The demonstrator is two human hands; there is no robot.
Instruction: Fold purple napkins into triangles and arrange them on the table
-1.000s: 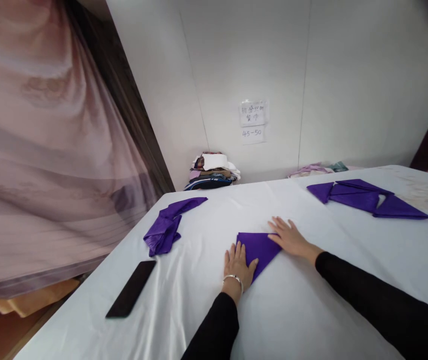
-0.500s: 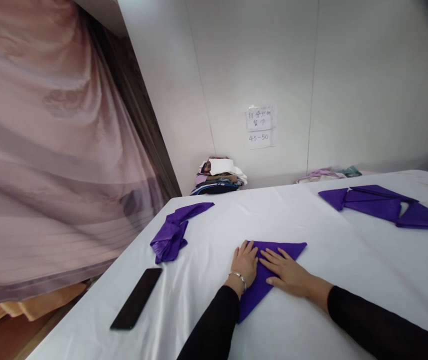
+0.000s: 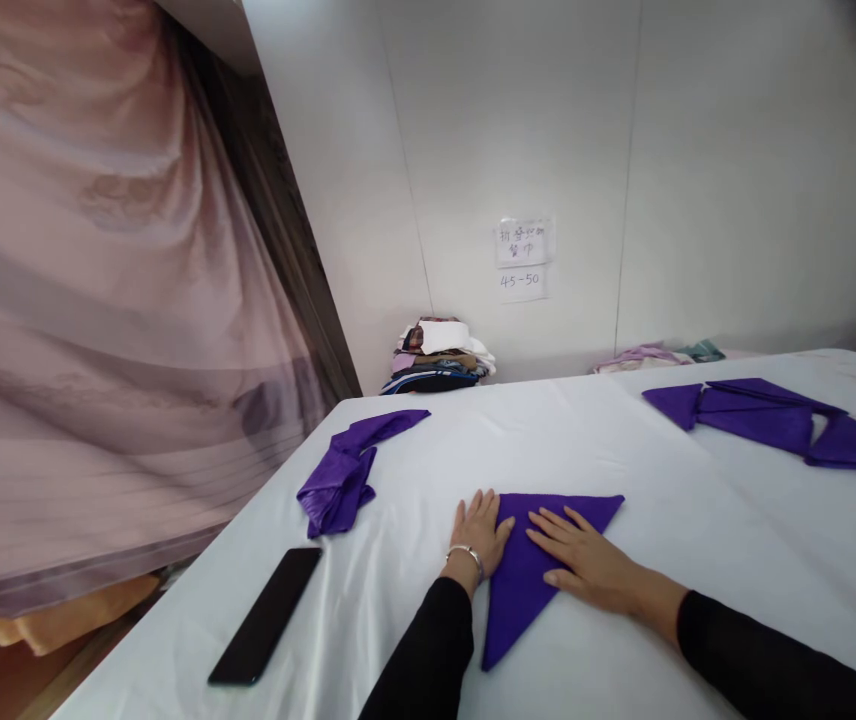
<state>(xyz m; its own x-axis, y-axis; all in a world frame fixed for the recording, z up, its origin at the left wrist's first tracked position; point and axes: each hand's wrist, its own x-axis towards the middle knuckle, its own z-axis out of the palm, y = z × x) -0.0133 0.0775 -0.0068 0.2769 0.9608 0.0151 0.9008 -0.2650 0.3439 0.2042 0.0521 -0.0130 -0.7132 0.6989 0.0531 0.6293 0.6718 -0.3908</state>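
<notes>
A purple cloth napkin (image 3: 522,590), folded into a triangle, lies flat on the white tablecloth (image 3: 548,430) in front of me. My left hand (image 3: 482,530) rests at its left edge, fingers stretched out and thumb lying on the cloth; a bracelet circles that wrist. Flat on the middle of the napkin, my right hand (image 3: 585,560) has its fingers spread. Both hands are open, and parts of the napkin are covered by them.
A crumpled purple cloth (image 3: 338,485) lies to the left, with a black phone (image 3: 267,615) nearer me. Folded purple napkins (image 3: 758,415) are at the far right. Beyond the table's back edge are a clothes pile (image 3: 439,360) and a wall sign (image 3: 524,260). A pink curtain (image 3: 98,300) hangs left.
My left hand has slid slightly left, off most of the napkin to its left edge. My right hand stays flat on the cloth. The whole view has shifted a little.
</notes>
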